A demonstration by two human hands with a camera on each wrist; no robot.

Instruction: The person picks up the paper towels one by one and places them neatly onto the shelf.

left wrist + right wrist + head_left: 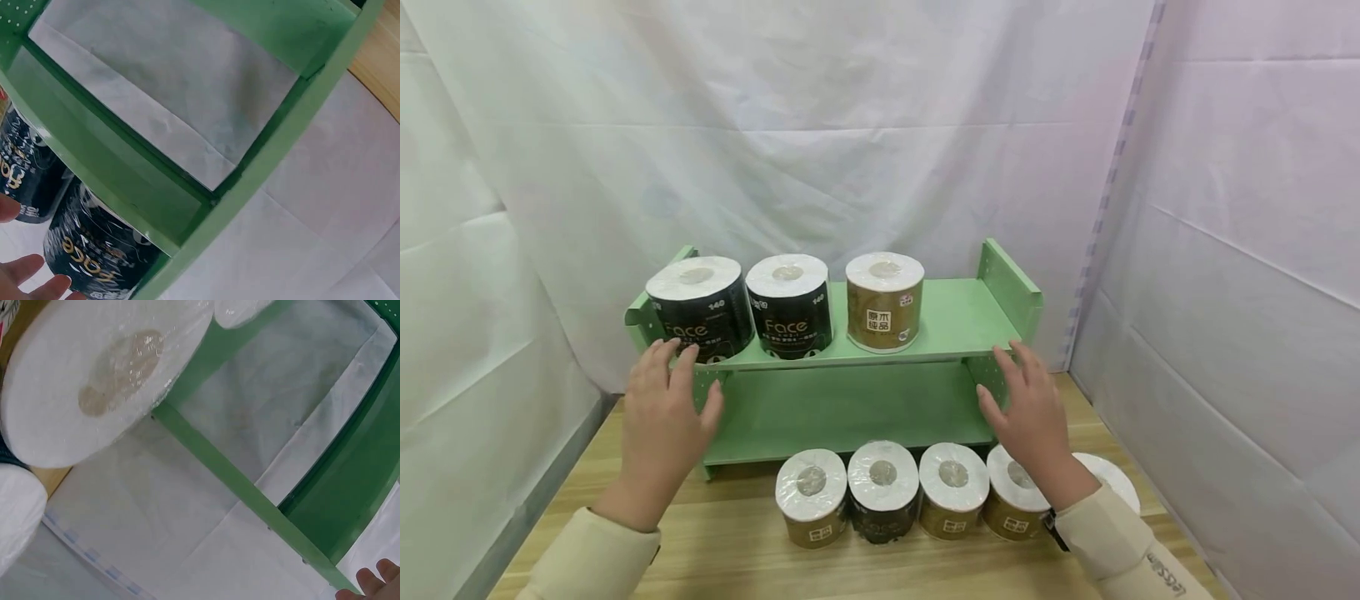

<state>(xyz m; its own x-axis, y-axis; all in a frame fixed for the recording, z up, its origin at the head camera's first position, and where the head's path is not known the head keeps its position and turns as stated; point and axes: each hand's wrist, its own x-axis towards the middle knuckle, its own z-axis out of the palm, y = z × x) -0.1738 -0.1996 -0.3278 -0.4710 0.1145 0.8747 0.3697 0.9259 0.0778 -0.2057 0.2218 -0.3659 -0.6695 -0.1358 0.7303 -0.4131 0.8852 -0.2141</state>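
Note:
My left hand (666, 417) is raised before the left end of a green two-tier shelf (857, 404), fingers loosely bent and holding nothing. Its fingertips are nearest a black-wrapped toilet paper roll (703, 312) on the upper tier; in the left wrist view they overlap that roll (94, 250), and whether they touch it I cannot tell. Beside it stand a second black-wrapped roll (788, 308) and a brown-wrapped roll (884, 304), all upright. At the shelf's right end, my right hand (1030, 408) holds nothing, its fingertips by the upper tier's front edge; contact is unclear.
On the wooden table (722, 533), several upright rolls line up before the shelf: brown-wrapped ones (953, 479) and a black-wrapped one (883, 492). My right forearm partly covers the rightmost roll (1112, 479). White cloth (820, 125) hangs behind and at both sides.

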